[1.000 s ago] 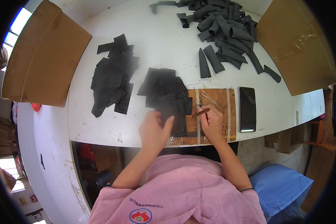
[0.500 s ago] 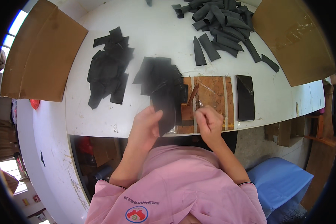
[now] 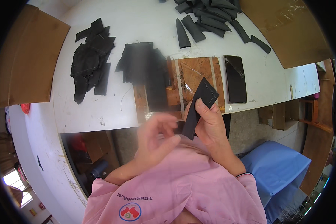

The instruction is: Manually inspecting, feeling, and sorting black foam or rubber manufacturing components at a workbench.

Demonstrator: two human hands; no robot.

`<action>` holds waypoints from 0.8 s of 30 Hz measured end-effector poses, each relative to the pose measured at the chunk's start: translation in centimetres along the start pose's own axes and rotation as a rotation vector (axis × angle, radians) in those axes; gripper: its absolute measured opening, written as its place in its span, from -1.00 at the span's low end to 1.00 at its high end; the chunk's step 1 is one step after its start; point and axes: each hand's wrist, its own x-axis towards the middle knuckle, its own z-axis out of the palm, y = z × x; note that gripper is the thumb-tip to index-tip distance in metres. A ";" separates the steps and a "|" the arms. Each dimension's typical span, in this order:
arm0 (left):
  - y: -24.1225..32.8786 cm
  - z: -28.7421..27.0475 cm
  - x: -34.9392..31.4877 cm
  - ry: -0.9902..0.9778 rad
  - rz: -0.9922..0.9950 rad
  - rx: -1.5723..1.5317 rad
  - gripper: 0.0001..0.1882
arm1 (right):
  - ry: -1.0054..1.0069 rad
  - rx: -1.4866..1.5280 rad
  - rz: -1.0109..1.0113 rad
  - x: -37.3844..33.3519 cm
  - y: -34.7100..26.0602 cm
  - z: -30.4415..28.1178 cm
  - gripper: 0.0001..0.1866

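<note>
Head view: the left hand [image 3: 152,137], blurred and hard to make out, spreads empty; just right of it, the right hand [image 3: 212,127] clamps a black fabric piece [image 3: 203,92], partly hidden, new there since the earlier frame.

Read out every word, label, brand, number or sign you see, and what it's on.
Pink shirt: a row of dark printed characters; I won't copy printed wording.
Same shirt: a round emblem with blue rim and red shapes; also not copied.
Wall, lower left: small coloured patches, too small to read.
Black piece in the right hand: pale lines, no lettering visible.
Phone: dark screen, no readable text.
</note>
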 end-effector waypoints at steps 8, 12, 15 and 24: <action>-0.8 1.4 -0.6 0.015 -0.051 0.024 -0.84 | 0.003 0.037 0.022 0.0 -0.1 -0.7 -0.89; -1.0 1.3 -0.4 0.045 -0.052 0.050 -0.83 | 0.001 0.046 0.000 0.1 0.1 -0.6 -0.89; -0.7 1.3 -0.1 0.029 -0.115 0.003 -0.86 | -0.025 0.051 0.028 0.4 0.1 -0.9 -0.89; -1.1 0.2 0.5 0.264 0.077 0.249 -0.91 | 0.236 -1.885 -0.637 -0.8 -0.9 -0.3 -0.84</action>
